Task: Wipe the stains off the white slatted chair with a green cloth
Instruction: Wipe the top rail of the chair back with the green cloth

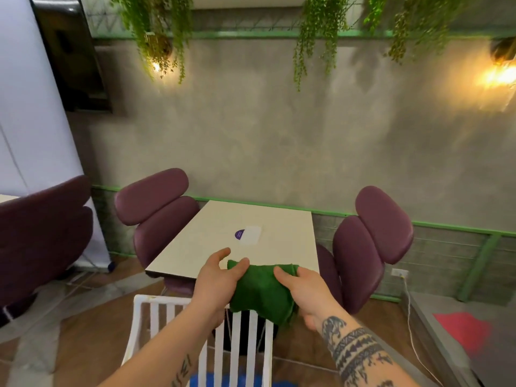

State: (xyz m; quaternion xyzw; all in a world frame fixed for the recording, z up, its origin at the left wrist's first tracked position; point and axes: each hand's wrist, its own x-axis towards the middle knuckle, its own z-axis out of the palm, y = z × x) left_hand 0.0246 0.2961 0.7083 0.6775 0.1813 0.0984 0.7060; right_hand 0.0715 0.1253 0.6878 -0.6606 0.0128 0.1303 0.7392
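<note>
Both your left grip and right grip pinch the cloth; loosely bunched, it could slip off the chair.

There are 2 hands, 1 green cloth, 1 white slatted chair, 3 purple chairs.

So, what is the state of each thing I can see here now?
green cloth: bunched, held between both hands.
left hand: grips the cloth.
right hand: grips the cloth.
white slatted chair: upright, under the cloth.
wall lamps: lit.
table: bears one flat card.
</note>
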